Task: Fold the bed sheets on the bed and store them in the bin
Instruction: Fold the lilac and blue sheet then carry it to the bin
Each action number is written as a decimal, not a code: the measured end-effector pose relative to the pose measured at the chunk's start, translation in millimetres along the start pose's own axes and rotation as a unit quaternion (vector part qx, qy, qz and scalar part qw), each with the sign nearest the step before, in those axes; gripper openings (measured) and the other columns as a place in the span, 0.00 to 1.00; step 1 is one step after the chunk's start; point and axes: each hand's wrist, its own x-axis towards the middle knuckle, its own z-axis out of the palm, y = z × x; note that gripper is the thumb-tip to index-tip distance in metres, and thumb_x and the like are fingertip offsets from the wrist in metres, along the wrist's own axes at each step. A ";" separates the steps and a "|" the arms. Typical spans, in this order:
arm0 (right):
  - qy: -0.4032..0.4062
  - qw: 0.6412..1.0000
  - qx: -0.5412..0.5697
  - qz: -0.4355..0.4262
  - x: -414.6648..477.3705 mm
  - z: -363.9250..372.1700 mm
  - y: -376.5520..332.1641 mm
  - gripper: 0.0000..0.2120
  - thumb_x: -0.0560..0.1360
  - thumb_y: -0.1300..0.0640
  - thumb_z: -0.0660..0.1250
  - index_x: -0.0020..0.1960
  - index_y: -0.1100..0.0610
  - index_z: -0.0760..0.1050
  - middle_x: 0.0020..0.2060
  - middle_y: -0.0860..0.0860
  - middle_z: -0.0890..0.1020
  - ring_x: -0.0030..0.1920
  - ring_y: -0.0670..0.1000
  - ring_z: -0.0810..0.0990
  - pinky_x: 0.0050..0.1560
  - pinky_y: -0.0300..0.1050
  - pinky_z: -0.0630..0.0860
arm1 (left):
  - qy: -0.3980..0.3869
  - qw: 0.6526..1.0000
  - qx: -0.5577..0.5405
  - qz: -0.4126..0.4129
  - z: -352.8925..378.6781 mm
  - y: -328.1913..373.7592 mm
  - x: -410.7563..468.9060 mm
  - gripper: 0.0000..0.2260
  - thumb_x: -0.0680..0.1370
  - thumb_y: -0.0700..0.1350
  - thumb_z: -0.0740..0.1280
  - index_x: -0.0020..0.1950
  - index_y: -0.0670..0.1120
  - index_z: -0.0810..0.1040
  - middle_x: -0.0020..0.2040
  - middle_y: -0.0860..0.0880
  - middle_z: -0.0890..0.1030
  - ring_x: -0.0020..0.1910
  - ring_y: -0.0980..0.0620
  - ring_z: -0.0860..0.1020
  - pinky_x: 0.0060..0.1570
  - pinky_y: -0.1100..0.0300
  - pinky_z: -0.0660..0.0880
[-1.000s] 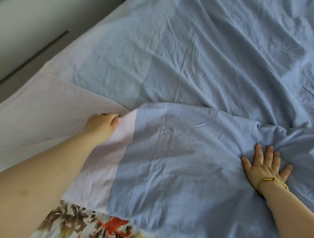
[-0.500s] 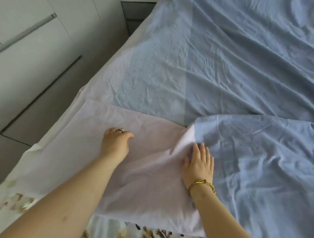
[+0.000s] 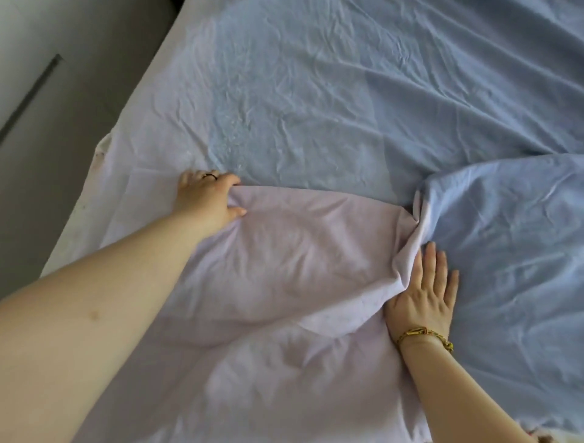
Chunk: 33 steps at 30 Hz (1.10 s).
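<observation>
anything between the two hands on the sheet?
Head view: only the folded-over lilac flap of the sheet between left hand and right hand; no other object.

Beside the bed (image 3: 104,202), along its left edge, runs a pale grey surface (image 3: 79,63) that could be a wall or cabinet fronts; I cannot tell which. A dark narrow groove (image 3: 30,96) slants across it from the upper right down to the left. Soft, even daylight falls over everything, brighter toward the far side. At the top edge sits a dark gap (image 3: 180,3).
</observation>
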 end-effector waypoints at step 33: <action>-0.041 0.996 -0.046 -0.067 91.4 -70.0 -129.5 0.27 0.75 0.45 0.61 0.70 0.55 0.61 0.69 0.55 0.65 0.71 0.55 0.58 0.71 0.50 0.44 | 0.058 0.811 -0.514 -0.274 -1.1 -158.2 -52.3 0.15 0.71 0.42 0.73 0.55 0.41 0.76 0.51 0.44 0.80 0.50 0.44 0.78 0.50 0.52 0.74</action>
